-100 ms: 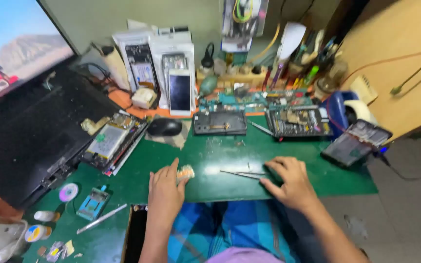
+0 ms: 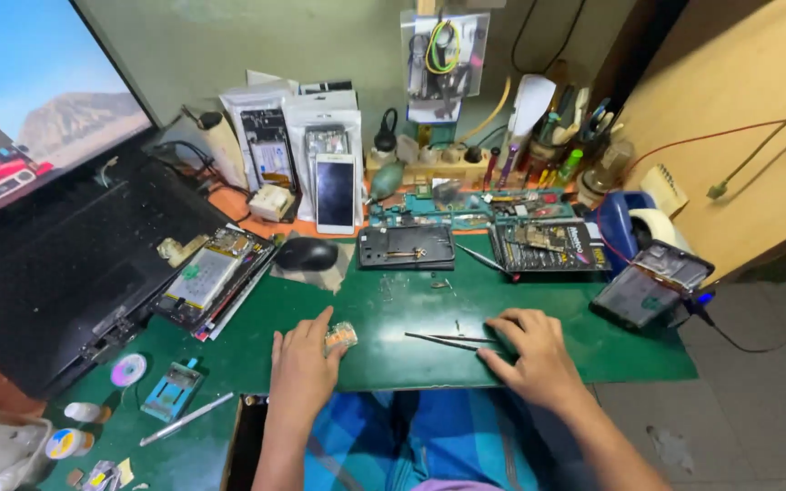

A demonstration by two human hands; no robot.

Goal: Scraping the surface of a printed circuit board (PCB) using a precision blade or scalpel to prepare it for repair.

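My left hand [image 2: 302,368] rests on the green mat [image 2: 593,345] near its front edge, and its thumb and forefinger pinch a small pale electronic part [image 2: 340,336]. My right hand [image 2: 529,350] lies flat on the mat to the right, fingers spread, touching the ends of thin metal tweezers [image 2: 443,340] that point left. Between the two hands the mat holds a few tiny loose bits.
An open laptop [image 2: 56,245] fills the left. An opened phone [image 2: 206,277], a black mouse [image 2: 305,254], a dark phone frame [image 2: 406,246], a circuit-board tray [image 2: 548,245] and another opened phone [image 2: 652,284] lie behind. Tools and packets line the back wall.
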